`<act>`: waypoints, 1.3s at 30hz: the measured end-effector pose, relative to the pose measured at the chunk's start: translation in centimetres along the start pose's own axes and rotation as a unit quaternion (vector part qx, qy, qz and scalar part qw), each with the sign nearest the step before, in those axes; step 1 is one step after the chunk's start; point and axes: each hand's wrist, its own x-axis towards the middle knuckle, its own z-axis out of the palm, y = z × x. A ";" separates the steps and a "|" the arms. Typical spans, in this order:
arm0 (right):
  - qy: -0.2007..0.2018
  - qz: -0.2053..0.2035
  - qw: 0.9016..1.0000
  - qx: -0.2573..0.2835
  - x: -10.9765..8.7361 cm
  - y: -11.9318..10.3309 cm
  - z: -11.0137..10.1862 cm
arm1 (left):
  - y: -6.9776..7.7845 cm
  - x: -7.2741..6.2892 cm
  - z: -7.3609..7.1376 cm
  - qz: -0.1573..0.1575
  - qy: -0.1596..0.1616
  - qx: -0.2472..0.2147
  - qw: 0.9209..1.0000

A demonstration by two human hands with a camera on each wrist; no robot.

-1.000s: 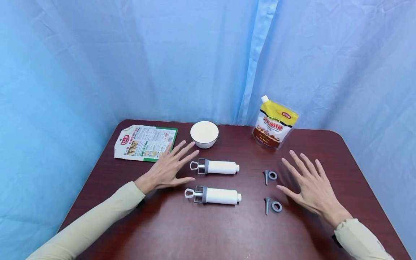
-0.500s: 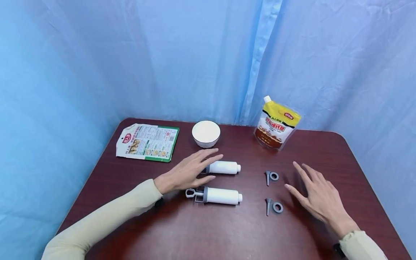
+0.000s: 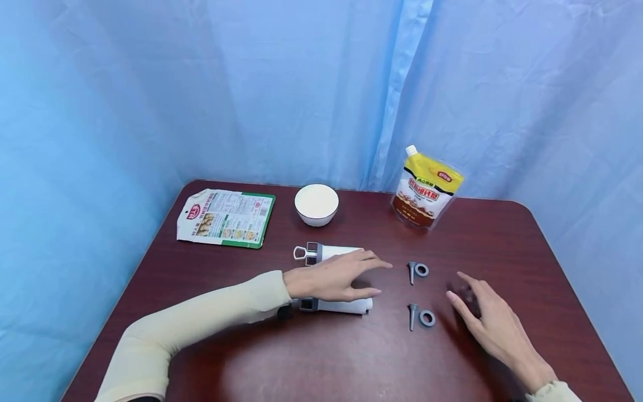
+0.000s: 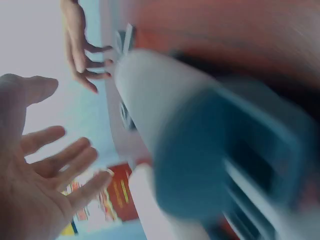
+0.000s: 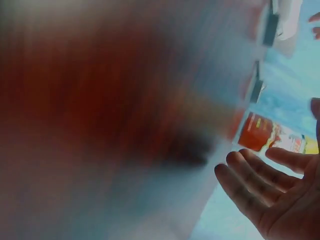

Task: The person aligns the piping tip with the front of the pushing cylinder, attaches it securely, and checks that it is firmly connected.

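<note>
Near syringe [image 3: 346, 306] | head: partly covered | left wrist: uncovered | left grip [image 3: 335, 276], right grip [image 3: 502, 329]: each parted

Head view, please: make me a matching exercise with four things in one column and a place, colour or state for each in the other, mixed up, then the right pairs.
Things:
1. left hand
2. white bowl
3. spouted pouch
4. grey rings

Clues:
A. yellow upper part, white cap
B. each beside a grey tapered nozzle
C. partly hiding two white syringes
D. between the pouch and the flat packet

Pairs: 1-C, 2-D, 3-A, 4-B
</note>
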 end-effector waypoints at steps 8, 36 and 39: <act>0.014 -0.041 0.996 0.079 -1.6 -2.1 0.9 | 1.6 3.2 1.2 -0.005 -0.042 -0.029 0.999; 0.043 -0.110 0.991 0.067 -3.4 -5.1 2.6 | 3.9 9.8 4.2 0.001 -0.147 0.008 0.989; 0.039 -0.107 0.991 0.071 -3.5 -5.0 2.6 | 4.1 10.0 4.4 -0.009 -0.156 0.023 0.987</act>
